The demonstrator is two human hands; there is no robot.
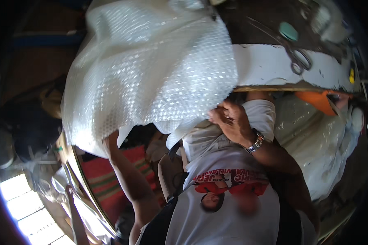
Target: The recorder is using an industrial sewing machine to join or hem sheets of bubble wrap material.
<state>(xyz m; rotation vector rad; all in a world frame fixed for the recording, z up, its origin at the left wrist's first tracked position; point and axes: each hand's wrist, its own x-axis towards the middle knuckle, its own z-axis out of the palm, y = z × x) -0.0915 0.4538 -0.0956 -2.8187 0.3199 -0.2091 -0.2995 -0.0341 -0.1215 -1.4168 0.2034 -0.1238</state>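
Bubble wrap (151,73), 1 sheet, right hand (230,118) pinching edge, left hand (110,139) with grip unclear, 1 wristwatch (255,141)

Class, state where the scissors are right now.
In the head view, the scissors lie at the upper right, handles on the white strip, just below the green oval object.

The left hand (110,141) is mostly hidden by the bubble wrap (151,77) — its fingers cannot be seen. The wrap's top is cut off by the upper edge — and the dark bundle (32,126) at left is too blurred to identify.
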